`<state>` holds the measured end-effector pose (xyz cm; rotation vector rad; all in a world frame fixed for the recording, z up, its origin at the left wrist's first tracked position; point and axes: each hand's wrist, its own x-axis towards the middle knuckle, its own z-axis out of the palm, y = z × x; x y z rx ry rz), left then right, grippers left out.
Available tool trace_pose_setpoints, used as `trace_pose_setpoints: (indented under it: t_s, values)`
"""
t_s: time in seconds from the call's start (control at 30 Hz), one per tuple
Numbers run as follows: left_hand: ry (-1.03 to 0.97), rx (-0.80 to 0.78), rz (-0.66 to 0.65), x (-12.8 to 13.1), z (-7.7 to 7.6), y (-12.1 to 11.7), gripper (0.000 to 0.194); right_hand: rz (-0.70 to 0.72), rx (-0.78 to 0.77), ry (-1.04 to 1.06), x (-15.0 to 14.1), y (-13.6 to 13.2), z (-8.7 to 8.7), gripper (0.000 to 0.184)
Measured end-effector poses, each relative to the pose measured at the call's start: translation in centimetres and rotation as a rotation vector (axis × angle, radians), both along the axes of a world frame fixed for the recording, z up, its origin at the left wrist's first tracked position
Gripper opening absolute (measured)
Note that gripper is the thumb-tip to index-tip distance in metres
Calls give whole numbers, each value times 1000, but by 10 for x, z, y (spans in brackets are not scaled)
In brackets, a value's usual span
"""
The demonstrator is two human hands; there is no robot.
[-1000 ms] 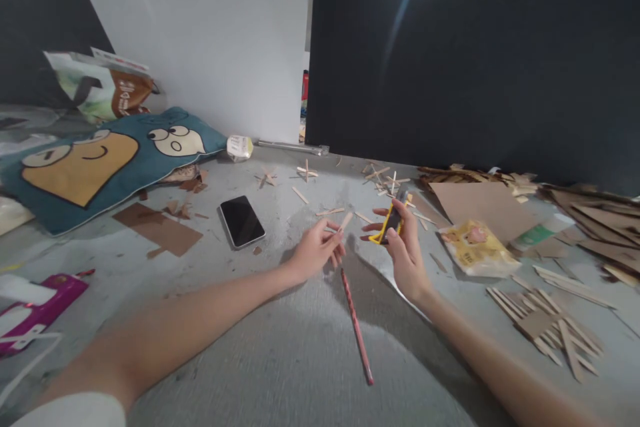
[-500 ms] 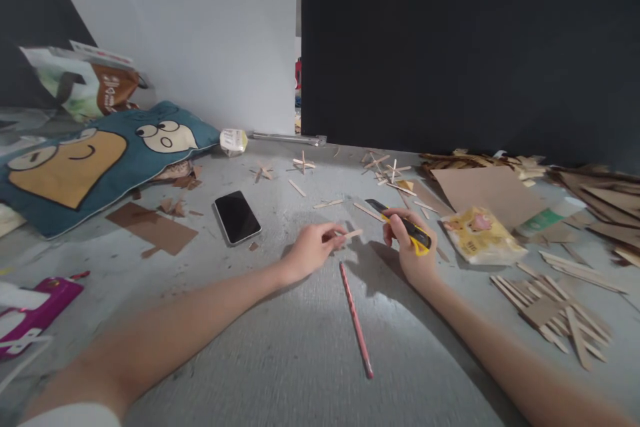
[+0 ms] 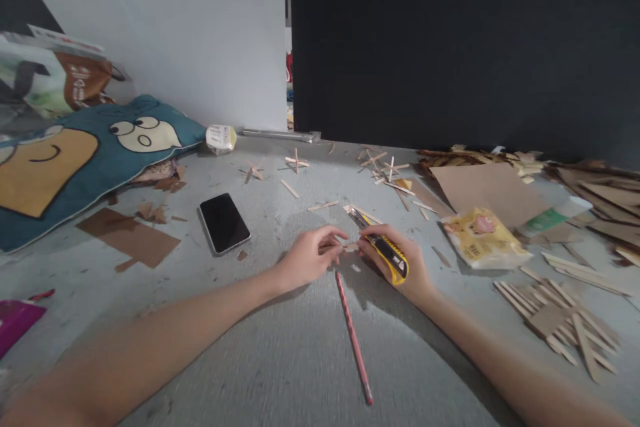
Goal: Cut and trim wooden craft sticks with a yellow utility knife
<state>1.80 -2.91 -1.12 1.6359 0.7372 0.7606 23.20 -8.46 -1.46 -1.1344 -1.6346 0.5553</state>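
Observation:
Between the fingertips of my left hand (image 3: 313, 255) is a short wooden craft stick (image 3: 351, 247), pinched just above the table. My right hand (image 3: 400, 257) holds a yellow and black utility knife (image 3: 387, 253) against its palm, the blade end pointing away to the upper left. The fingertips of that hand also meet the right end of the stick; how firmly they grip it is hard to see. Just below my hands lies a pink pencil (image 3: 354, 340). A loose craft stick (image 3: 367, 215) lies beyond the knife's tip.
A phone (image 3: 225, 223) lies left of my hands, near cardboard scraps (image 3: 133, 240) and a blue cushion (image 3: 100, 153). Small stick crosses (image 3: 297, 161) stand at the back. On the right are a yellow packet (image 3: 485, 237), a craft-stick bundle (image 3: 557, 313) and cardboard (image 3: 487, 190).
My right hand has moved left to the stick in my left hand, and the knife has turned with it. The whole view has shifted slightly to the right.

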Motion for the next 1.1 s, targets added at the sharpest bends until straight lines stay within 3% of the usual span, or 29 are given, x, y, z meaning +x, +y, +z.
trace_pose_setpoints:
  t_s: [0.2, 0.37, 0.53, 0.67, 0.93, 1.1]
  values:
    - [-138, -140, 131, 5, 7, -11, 45, -30, 2, 45, -13, -7, -3, 16]
    - [-215, -144, 115, 12, 2, -21, 49, -58, 88, -57, -24, -18, 2, 12]
    - [-163, -59, 225, 6, 0, -6, 49, -100, 205, -81, -18, -21, 0, 24]
    - [-210, -131, 171, 2, -4, 8, 49, -202, 254, -172, -13, -23, -6, 31]
    - [-159, -125, 131, 2, -5, 5, 34, 28, 347, -276, -20, -25, 2, 51]
    - [-139, -122, 128, 2, 0, 4, 31, 68, 329, -281, -20, -23, 5, 55]
